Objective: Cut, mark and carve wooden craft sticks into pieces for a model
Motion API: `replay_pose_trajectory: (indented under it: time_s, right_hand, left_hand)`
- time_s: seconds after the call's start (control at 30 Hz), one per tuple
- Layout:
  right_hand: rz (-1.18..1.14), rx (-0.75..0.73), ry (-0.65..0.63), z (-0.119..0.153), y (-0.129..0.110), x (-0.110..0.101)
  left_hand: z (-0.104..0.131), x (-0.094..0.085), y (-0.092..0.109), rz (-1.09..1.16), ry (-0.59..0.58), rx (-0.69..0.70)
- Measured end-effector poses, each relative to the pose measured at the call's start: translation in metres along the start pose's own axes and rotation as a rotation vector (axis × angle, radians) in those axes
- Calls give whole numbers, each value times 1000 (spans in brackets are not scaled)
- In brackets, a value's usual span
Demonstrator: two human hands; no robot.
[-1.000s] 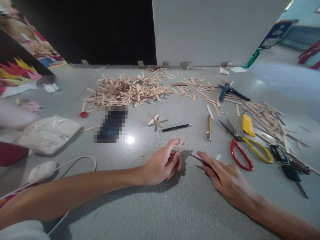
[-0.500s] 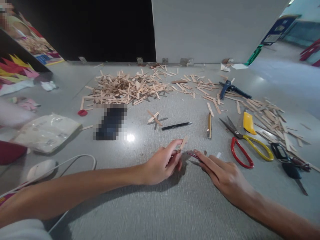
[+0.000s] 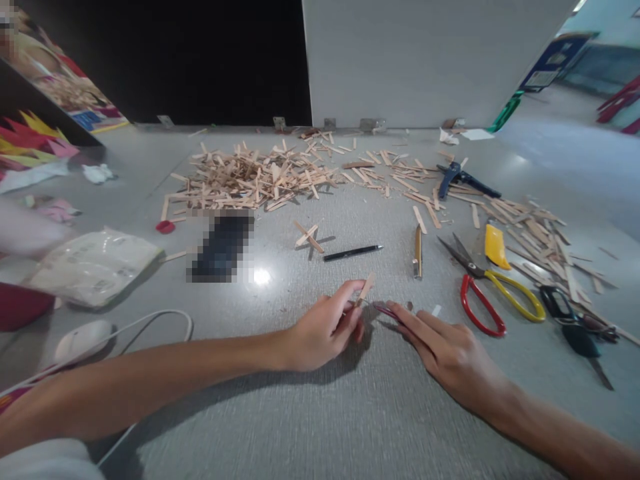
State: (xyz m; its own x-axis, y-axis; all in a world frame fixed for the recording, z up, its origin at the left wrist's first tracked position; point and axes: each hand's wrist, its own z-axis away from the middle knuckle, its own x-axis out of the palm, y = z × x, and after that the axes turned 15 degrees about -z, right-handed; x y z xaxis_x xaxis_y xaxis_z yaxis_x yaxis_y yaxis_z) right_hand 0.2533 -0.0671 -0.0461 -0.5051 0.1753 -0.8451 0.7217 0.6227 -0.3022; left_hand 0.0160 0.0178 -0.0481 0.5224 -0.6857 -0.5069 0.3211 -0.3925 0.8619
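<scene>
Near the middle of the grey table, my left hand pinches a short wooden stick between thumb and fingers. Just to its right, my right hand is closed on a thin red tool whose tip points at the stick; its exact kind is too small to tell. Beyond the hands lie a black pen and a small piece of crossed sticks. A yellow-brown cutter lies beyond my right hand.
A large pile of wooden sticks spreads across the back. Scissors, a yellow-handled tool, blue pliers and keys lie at right. A dark phone, plastic bag and white mouse are at left.
</scene>
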Motion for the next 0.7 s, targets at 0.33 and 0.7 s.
replay_pose_trajectory:
  time_s: [0.33,0.7]
  right_hand:
    - [-58,34,-17,5,4,2]
    - [37,10,-49,10,3,2]
  left_hand:
    - [1,1,-3,-8,11,9]
    - [4,2,-4,-146,39,27]
